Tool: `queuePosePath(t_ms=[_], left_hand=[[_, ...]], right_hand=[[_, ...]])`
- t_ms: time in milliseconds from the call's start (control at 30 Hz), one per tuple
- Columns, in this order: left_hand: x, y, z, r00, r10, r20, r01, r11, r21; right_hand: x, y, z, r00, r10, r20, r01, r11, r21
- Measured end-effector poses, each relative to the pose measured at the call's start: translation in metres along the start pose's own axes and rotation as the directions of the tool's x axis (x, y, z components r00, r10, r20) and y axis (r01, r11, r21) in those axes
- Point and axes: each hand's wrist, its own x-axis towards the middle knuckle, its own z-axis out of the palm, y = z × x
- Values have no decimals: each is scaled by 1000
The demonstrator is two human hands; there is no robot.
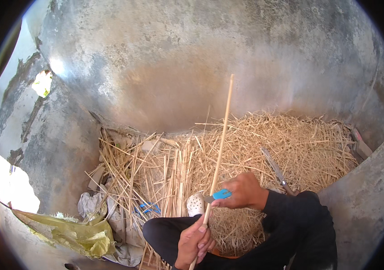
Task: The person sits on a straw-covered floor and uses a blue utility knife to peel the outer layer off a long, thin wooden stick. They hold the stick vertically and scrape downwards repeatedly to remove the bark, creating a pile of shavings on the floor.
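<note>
My left hand (195, 240) is closed around the lower part of a long, thin, pale wooden stick (222, 144), which rises steeply away from me and leans slightly right. In my right hand (244, 191) is a blue-handled utility knife (220, 195). Its short blade meets the stick a little above my left hand, and my fingers wrap the handle's right end. Just left of the stick, a pale clog (195, 204) with dark spots shows below my dark trouser leg.
Wood shavings (291, 146) are heaped at the right, with a long-bladed knife (276, 168) on them. Several slender sticks (176, 175) lie left of centre, near a blue tool (147, 208). A yellow-green sack (81, 236) lies lower left. Worn grey walls (192, 58) enclose the space.
</note>
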Motion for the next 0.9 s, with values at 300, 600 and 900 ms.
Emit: queuePosePath(t_ms=[300, 600, 900], left_hand=[[6, -5, -7, 1000, -6, 7, 6, 1000, -23], [3, -5, -8, 1000, 4, 22, -3, 996, -85], [-1, -3, -5, 1000, 16, 21, -16, 1000, -12]], right_hand=[[-4, -11, 4, 996, -73, -51, 79, 989, 126], [-3, -10, 10, 999, -41, -5, 41, 986, 159], [3, 13, 12, 994, 53, -95, -47, 997, 61]])
